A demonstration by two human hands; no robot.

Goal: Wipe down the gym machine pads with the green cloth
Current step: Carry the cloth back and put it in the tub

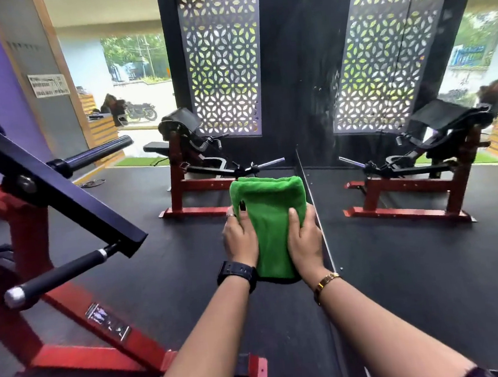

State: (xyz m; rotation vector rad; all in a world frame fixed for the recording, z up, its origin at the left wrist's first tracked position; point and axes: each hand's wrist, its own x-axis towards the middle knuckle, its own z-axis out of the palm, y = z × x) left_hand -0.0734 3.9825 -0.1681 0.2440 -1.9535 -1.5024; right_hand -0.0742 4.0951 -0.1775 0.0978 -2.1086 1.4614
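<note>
Clasping fingers (241, 219) of left hand (240, 239) and right hand (306, 239) around a folded, fluffy green cloth (269, 210).

1. You stand on a dark matted floor (165, 281).
2. A red machine (84, 359) stands at its left edge.
3. A second machine (194, 187) stands mid-floor.
4. Turf (135, 162) lines the far edge.

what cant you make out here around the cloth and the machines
Head view:
- pad: covered by the green cloth, only a dark edge shows.
- right hand fingers: behind the cloth.
- wall sign text: blurred.
- frame label: too small.
</note>
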